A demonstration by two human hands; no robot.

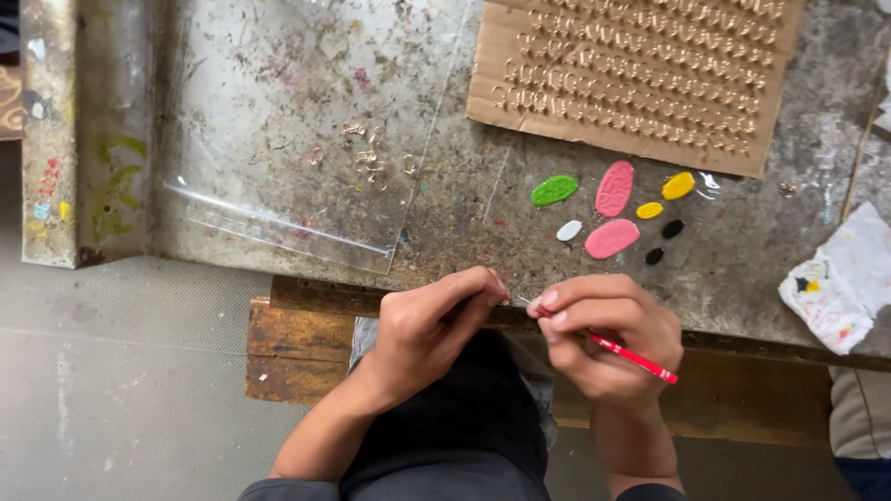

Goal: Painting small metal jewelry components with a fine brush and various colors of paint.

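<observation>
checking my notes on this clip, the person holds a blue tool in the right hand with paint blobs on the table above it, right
Not quite: the tool in the right hand is red, not blue, as the head view shows. The rest holds: paint blobs in green, pink, yellow, white and black lie on the table above it.

My two bare hands and what I wear

My left hand (432, 320) and right hand (608, 329) have no gloves or rings; dark grey rolled-up sleeves (278, 489) cover my upper arms, dark trousers (464, 417) my legs.
</observation>
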